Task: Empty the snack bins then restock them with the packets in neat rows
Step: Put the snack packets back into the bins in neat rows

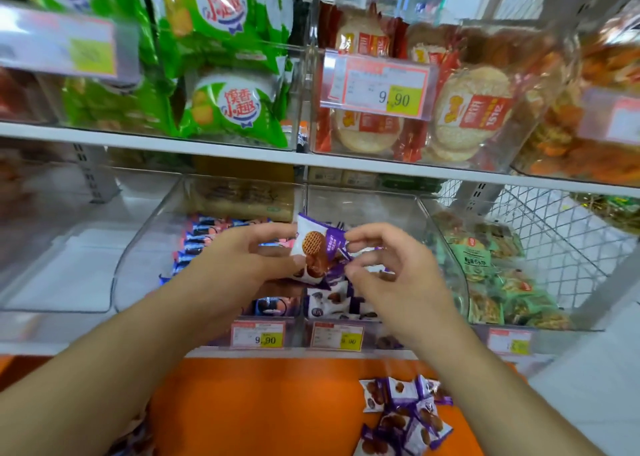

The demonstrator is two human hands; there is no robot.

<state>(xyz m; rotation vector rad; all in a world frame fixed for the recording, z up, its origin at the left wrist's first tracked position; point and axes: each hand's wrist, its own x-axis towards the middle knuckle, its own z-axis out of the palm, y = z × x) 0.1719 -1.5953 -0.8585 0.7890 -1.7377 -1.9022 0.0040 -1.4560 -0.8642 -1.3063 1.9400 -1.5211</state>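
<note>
Both hands are raised over the middle clear bin (363, 206) on the lower shelf (311, 351). The left hand (239, 258) has its fingers curled, thumb and fingertips pinching the left edge of a white-and-purple waffle packet (313, 247), which stands nearly upright above the bin's contents. The right hand (391, 272) is just beside the packet's right edge, fingers bent and loosely curled toward it; whether it actually grips the wrapper or only touches it I cannot tell.

Below the held packet, more purple packets (332, 299) lie loosely piled in the front part of that bin, while the rear of the bin shows bare clear plastic. The bin to its left holds blue-and-pink packets (197, 241) standing in a row along its left wall. The bin to the right holds green packets (485, 275), heaped against its curved front wall. At far left another clear bin (59, 265) shows only bare walls and floor.

Yellow-and-red price tags (258, 334) line the front lip of the shelf. In front of the shelf edge lies an orange surface (277, 403), carrying a loose heap of purple packets (405, 414) at its right side, between the forearms; the rest of it to the left is bare orange.

The upper shelf (207, 144) overhangs the lower bins, carrying green biscuit bags (225, 105) and round rice crackers (467, 109) in clear bins, leaving a moderate gap above the hands.
</note>
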